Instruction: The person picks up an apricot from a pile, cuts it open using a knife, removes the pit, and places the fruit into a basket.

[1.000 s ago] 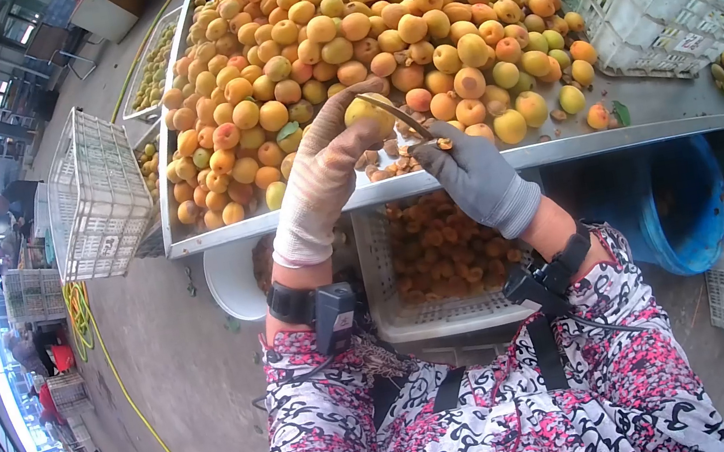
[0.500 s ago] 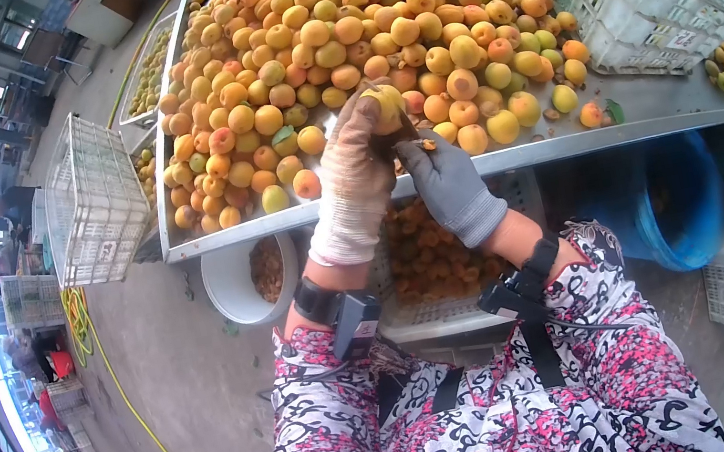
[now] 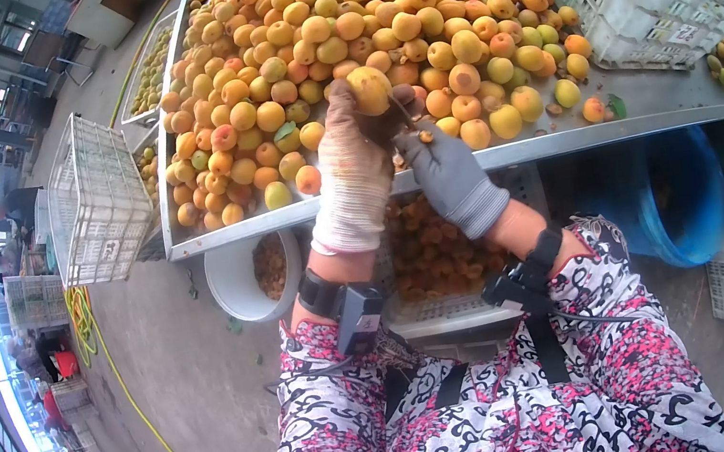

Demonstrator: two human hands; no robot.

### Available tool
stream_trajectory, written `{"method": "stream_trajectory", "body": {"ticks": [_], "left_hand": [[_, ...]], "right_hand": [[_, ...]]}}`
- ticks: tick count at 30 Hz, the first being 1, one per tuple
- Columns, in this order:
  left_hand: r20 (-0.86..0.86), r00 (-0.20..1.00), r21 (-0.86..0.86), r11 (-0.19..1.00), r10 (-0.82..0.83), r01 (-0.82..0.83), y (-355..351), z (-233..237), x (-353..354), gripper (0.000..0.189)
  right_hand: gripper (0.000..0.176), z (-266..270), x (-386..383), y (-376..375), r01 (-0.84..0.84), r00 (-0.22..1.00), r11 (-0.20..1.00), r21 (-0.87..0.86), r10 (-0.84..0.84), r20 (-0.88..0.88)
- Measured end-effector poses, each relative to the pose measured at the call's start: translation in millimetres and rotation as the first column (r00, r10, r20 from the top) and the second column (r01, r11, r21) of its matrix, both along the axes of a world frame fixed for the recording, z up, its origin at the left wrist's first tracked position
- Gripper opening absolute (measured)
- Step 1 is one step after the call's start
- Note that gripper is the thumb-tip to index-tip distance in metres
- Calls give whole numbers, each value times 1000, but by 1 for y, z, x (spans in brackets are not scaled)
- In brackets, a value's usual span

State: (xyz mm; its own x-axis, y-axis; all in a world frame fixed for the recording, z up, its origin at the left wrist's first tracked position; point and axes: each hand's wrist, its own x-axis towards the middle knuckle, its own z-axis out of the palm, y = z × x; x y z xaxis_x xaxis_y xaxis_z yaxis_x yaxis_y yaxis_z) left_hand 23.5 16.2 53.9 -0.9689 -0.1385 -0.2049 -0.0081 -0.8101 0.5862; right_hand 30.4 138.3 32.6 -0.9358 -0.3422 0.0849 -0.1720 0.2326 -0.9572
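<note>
My left hand (image 3: 349, 131), in a white glove stained brown, is closed around a yellow apricot (image 3: 370, 90) just over the table's front edge. Close beside it, my right hand (image 3: 450, 176), in a grey glove, has its fingers closed on a thin dark tool (image 3: 403, 110). The tool's tip meets the left fingers near the apricot; its exact kind is too small to make out. Behind both hands spreads a big heap of apricots (image 3: 290, 35) on the metal table (image 3: 282, 214). Under my wrists, a crate of orange fruit pieces (image 3: 439, 251) stands below the edge.
A white bucket (image 3: 227, 284) with brown bits stands below the table at left, and a blue barrel (image 3: 682, 199) at right. White plastic crates (image 3: 653, 10) sit on the table's right side; another crate (image 3: 101, 199) stands left. A yellow hose (image 3: 136, 401) crosses the floor.
The apricot in my left hand has turned and risen slightly, showing more of its yellow side. My right hand has shifted a little down and away from it with the tool.
</note>
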Motion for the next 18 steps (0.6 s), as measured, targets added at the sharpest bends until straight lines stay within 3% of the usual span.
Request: {"method": "stream_trajectory", "body": {"ticks": [3, 5, 6, 7, 9, 12, 15, 16, 18], "left_hand": [[-134, 986, -152, 985, -99, 78, -17, 5, -2, 45], [-167, 972, -595, 803, -165, 34, -23, 15, 4, 48], [-140, 986, -650, 759, -94, -20, -13, 31, 13, 52], [-139, 986, -651, 759, -95, -18, -14, 31, 13, 52], [-171, 975, -631, 775, -141, 1, -16, 29, 13, 52], [-84, 996, -385, 923, -10, -23, 5, 6, 11, 55], [-74, 997, -343, 939, -19, -7, 9, -1, 6, 56], [-74, 997, -344, 939, -23, -3, 6, -1, 6, 56], [-91, 994, -564, 826, -62, 0, -3, 6, 6, 56]], "right_hand": [[37, 14, -15, 14, -66, 990, 996, -66, 73, 118], [38, 24, -21, 20, -187, 956, 982, -22, 187, 227], [37, 34, -20, 23, -209, 956, 977, 48, 193, 220], [37, 31, -19, 22, -207, 956, 977, 47, 192, 221], [36, 20, -13, 16, -167, 959, 978, -124, 190, 208], [36, 6, -4, 3, -71, 992, 966, -249, 93, 79], [35, 3, -7, 7, -59, 992, 972, -229, 82, 92], [35, 3, -8, 11, -55, 993, 972, -229, 78, 92], [34, 9, -11, 17, -93, 972, 986, -141, 121, 203]]}}
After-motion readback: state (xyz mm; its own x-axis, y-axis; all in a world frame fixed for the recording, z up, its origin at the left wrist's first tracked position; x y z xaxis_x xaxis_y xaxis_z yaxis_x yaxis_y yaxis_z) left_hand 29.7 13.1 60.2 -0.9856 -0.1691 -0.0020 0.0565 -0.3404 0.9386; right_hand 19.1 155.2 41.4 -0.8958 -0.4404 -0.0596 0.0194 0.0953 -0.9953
